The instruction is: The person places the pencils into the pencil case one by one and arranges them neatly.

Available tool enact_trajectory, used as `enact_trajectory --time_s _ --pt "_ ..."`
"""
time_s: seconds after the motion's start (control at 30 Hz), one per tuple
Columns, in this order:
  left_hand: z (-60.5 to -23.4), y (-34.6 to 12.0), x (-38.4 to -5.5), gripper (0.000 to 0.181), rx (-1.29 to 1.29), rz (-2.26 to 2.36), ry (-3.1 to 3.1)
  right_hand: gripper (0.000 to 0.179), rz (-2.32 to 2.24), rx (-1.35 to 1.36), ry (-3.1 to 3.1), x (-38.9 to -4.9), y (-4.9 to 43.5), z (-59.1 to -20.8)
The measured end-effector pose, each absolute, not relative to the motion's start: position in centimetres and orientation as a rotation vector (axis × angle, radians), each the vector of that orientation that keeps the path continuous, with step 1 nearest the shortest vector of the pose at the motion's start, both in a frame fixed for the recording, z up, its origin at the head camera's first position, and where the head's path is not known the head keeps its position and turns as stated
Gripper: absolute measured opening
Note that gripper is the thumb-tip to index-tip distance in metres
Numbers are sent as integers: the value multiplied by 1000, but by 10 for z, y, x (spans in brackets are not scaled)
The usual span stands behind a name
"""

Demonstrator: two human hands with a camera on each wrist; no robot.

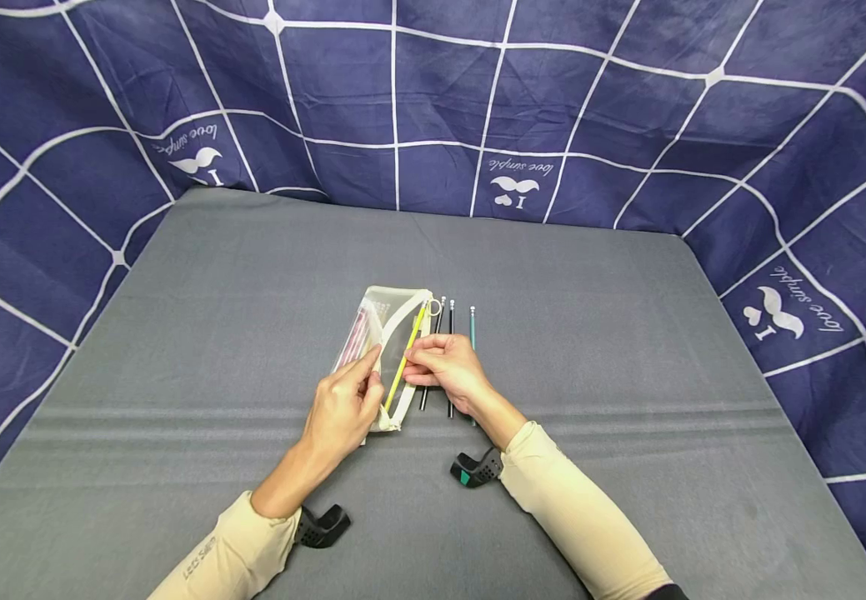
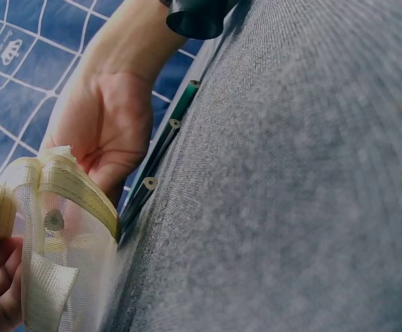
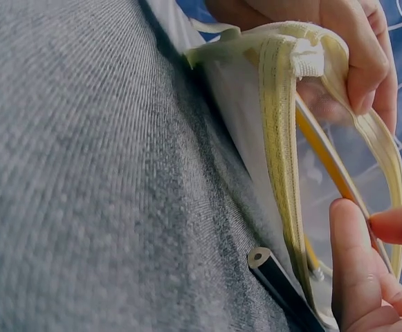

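A see-through mesh pencil case (image 1: 395,295) with cream zip edging lies on the grey surface, its mouth spread apart. My left hand (image 1: 342,406) pinches one zip edge between thumb and fingers. In the mouth of the case is a yellow pencil (image 1: 396,383), slanted along its length. Thumb and fingertips of my right hand (image 1: 449,365) pinch this pencil, seen close up in the right wrist view as an orange-yellow shaft (image 3: 329,158). Pinkish, stick-like things (image 1: 355,337) show through the mesh on the left side.
Right of the case lie two black pencils, one (image 1: 451,318) beside the other (image 1: 423,399), and a teal pencil (image 1: 473,322), partly under my right hand. A zip ring (image 1: 435,307) sits at the case's far corner. A blue checked cloth (image 1: 448,100) hangs behind the grey surface (image 1: 252,275).
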State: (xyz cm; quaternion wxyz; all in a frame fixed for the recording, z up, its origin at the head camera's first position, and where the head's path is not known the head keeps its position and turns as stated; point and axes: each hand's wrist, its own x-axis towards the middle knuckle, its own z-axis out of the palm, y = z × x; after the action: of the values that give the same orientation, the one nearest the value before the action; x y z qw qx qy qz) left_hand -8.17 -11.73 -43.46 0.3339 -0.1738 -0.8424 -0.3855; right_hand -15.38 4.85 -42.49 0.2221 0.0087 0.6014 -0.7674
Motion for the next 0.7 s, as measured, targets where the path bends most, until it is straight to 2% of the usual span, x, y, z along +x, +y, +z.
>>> enact_trajectory --time_s 0.4,0.7 --pt "-433 -117 -81 36 -451 -1015 -2201 9 -2094 71 1674 -152 50 -424" --pt "-435 -117 -81 37 -449 -1013 -2188 17 -2095 45 1665 -151 48 -424"
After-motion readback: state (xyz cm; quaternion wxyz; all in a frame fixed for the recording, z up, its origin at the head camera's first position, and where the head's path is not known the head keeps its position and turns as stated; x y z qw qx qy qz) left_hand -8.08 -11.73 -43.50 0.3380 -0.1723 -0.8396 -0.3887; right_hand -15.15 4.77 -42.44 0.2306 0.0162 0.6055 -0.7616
